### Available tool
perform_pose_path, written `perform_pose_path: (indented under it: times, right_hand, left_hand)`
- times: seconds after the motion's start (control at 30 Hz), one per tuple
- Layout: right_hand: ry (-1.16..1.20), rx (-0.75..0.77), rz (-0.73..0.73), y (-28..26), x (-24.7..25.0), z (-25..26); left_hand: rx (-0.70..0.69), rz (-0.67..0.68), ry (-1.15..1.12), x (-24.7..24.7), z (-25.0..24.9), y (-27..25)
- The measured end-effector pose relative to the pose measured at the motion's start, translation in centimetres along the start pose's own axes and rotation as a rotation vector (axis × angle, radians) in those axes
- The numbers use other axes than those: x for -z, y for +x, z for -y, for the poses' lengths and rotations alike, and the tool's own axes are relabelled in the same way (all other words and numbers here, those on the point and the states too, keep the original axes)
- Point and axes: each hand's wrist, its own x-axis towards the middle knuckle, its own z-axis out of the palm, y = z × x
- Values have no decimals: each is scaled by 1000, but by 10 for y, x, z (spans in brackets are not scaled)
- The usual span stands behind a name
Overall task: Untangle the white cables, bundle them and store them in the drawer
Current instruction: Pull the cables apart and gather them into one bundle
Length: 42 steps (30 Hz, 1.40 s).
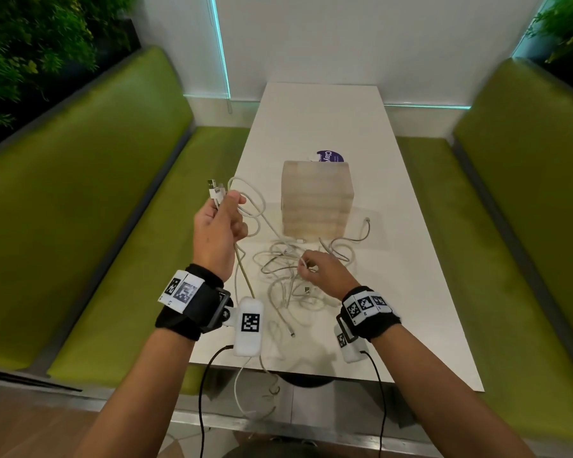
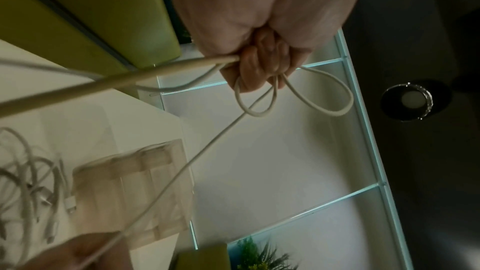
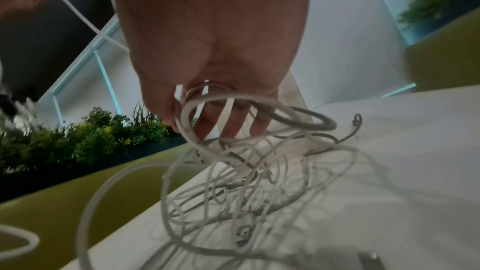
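purple round sticker [image 1: 330, 156] reading "Clay" (cut off)

There were 2 hands, the left hand [image 1: 217, 233] and the right hand [image 1: 325, 271], 1 tangle of white cables [image 1: 288, 276] too knotted to count, 1 wooden drawer box [image 1: 316, 198], 1 table [image 1: 411, 226] and 2 green benches [image 1: 106, 209].

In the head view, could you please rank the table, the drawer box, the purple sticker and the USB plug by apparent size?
1. white table
2. wooden drawer box
3. purple sticker, partly hidden behind the box
4. USB plug above the left hand
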Motion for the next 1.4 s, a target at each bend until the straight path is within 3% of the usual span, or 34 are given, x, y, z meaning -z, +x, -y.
perform_pose_path:
  times: [0.17, 0.37, 0.47, 0.6, 0.8, 1.0, 1.17, 1.27, 1.4]
  right_hand:
    - [-420, 13, 216, 0, -6, -12]
    - [-365, -44, 170, -5, 1, -18]
    - [-285, -38, 84, -5, 1, -16]
    - [-178, 13, 23, -8, 2, -6]
    - [-147, 130, -25, -19, 7, 7]
    - [-192, 127, 22, -15, 0, 8]
    - [-156, 37, 69, -12, 2, 13]
    - [-179, 101, 71, -12, 3, 13]
    - [-287, 94, 78, -6, 10, 1]
  left_hand:
    - [-52, -46, -110, -1, -19, 1]
    - [-141, -74, -158, 4, -42, 9]
    - [-84, -99, 48, 6, -16, 11]
    - [85, 21, 453, 5, 43, -3]
    - [167, 215, 640, 5, 105, -18]
    - [179, 330, 664, -6, 114, -21]
    - [141, 390, 622, -8, 113, -23]
    - [131, 325, 561, -8, 106, -23]
    - [153, 123, 404, -6, 82, -24]
